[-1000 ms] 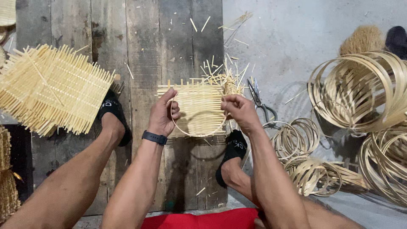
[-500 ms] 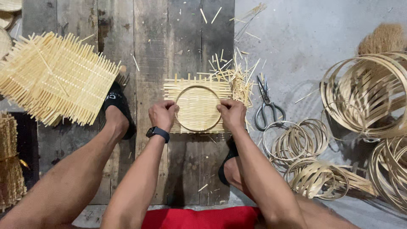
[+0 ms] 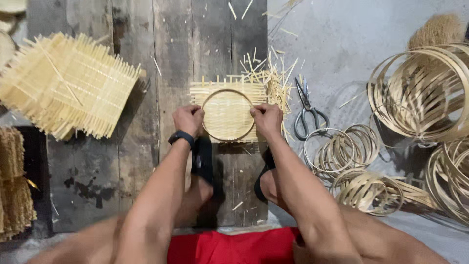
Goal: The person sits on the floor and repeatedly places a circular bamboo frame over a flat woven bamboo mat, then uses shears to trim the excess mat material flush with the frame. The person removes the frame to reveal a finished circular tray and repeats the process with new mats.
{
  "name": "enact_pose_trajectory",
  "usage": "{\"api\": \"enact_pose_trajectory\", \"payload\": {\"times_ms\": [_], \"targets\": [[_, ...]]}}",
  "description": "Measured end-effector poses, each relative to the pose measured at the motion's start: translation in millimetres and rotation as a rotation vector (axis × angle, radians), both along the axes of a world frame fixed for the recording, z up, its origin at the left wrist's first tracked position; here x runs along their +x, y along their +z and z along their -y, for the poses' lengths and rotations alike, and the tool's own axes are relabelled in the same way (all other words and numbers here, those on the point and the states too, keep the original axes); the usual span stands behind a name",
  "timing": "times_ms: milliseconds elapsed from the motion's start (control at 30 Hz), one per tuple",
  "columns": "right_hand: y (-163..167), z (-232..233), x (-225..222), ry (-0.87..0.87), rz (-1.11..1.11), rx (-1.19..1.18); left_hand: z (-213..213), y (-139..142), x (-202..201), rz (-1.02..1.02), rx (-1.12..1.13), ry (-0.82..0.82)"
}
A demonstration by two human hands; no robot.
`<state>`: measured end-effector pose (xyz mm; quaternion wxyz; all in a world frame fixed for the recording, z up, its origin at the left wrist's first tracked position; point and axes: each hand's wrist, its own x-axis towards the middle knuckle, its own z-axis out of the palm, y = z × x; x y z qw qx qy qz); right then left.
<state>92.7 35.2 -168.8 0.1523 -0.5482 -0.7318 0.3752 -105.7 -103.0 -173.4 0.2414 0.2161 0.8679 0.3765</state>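
Head: hoop (image 3: 227,115) between both hands.

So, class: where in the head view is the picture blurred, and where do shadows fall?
Head view: sharp on the mat, hoop and scissors; the forearms and red cloth near the bottom edge are blurred; soft light, with a shadow right of the mat stack.
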Motion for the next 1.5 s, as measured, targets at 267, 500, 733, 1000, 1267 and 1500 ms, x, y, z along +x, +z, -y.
{"api": "enact_pose_trajectory", "payload": {"times_ms": [267,500,733,1000,1267,1500], "targets": [[12.5,-4.1,-9.2,-0.055,-0.003,-0.073,-6.8,-5.1,-14.0,0.181,-0.041,0.039],[-0.1,-10.5,-3.8,-0.092,-0.096,-0.278,0.2,-19.5,-17.3,0.147,0.003,-0.020],[9.0,-24.6,-1.0,0.110,-0.079,-0.169,-4.9,-7.9,-24.4,0.163,-0.078,-0.131],[34.1,43.6,-61.1,0.898,0.434,0.210,-68.6,-23.7,-23.4,-0.386,0.361,-0.658],[-12.7,70.3,-66.9,0.831,0.529,0.514,-67.2,-55.7,-16.2,-0.074,0.329,-0.511],[12.5,0.4,-53.9,0.658,0.301,0.216,-72.7,-50.4,-16.7,-0.117,0.337,-0.534]]}}
